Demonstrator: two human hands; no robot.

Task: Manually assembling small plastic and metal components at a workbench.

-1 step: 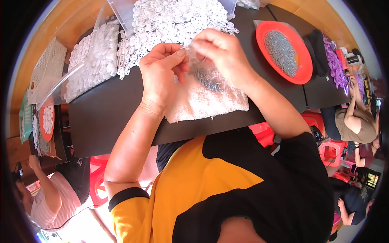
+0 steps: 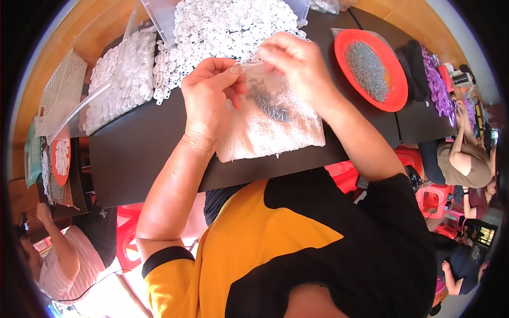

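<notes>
The left hand (image 2: 209, 93) pinches the edge of a clear bag (image 2: 255, 74), thumb meeting forefinger; the right hand (image 2: 302, 63) curls its fingers just right of there, too blurred to tell their hold. Grey metal pieces (image 2: 272, 108) and a pale cloth (image 2: 275, 142) lie below the fingers, white plastic pieces (image 2: 233, 32) heaped beyond

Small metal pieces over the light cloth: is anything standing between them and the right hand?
Thin clear plastic, apparently a bag, spreads from the left hand down toward the small metal pieces; whether it encloses them, I cannot tell. Otherwise, nothing visible stands between them and the right hand.
</notes>
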